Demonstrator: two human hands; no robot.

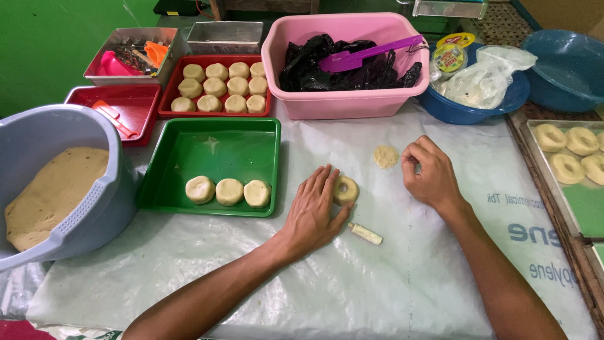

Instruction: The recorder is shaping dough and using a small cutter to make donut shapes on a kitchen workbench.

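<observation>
Green tray [165,182] blocks left; sheet [390,277] free.

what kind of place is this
Probably a small home bakery or doughnut-making workspace: a grey tub of dough, a green tray of round dough pieces, and ring-shaped dough on a side tray.

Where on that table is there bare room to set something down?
The plastic sheet is bare between the two forearms and right of the right hand. The green tray is open above its three dough rounds. It is crowded along the back: the red tray of dough and the pink tub.
</observation>
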